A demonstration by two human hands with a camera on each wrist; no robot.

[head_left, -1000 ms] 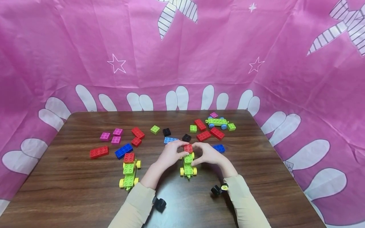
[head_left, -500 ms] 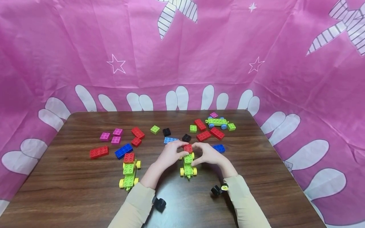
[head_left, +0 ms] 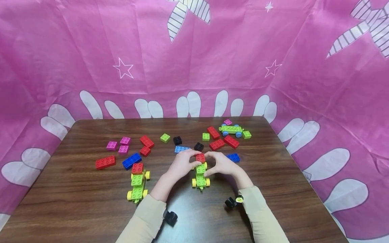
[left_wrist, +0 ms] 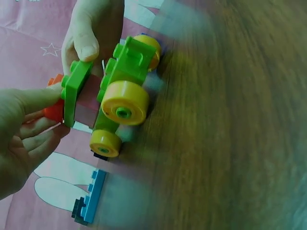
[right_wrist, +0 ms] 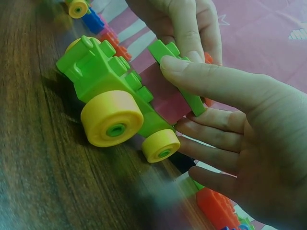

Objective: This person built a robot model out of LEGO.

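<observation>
A toy car (head_left: pixel 201 181) of building bricks, with a lime-green base and yellow wheels (left_wrist: pixel 125 102), stands before me. On its far end sit a pink brick (right_wrist: pixel 165 98), a lime-green brick (left_wrist: pixel 76 91) above it, and a red brick (head_left: pixel 200 158) on top. From the left, my left hand (head_left: pixel 182 163) holds this stack, thumb at the green brick and fingers by the red one. My right hand (head_left: pixel 223 164) grips it from the other side; its thumb (right_wrist: pixel 180 69) lies across the green brick's edge.
A similar car (head_left: pixel 136 193) with yellow wheels stands at left. Far right is a green car base (head_left: pixel 231 129) with blue wheels. Loose red, blue, pink, green and black bricks lie about, including a light-blue brick (head_left: pixel 181 149) just beyond my left hand. A pink curtain (head_left: pixel 194 67) hangs behind the table.
</observation>
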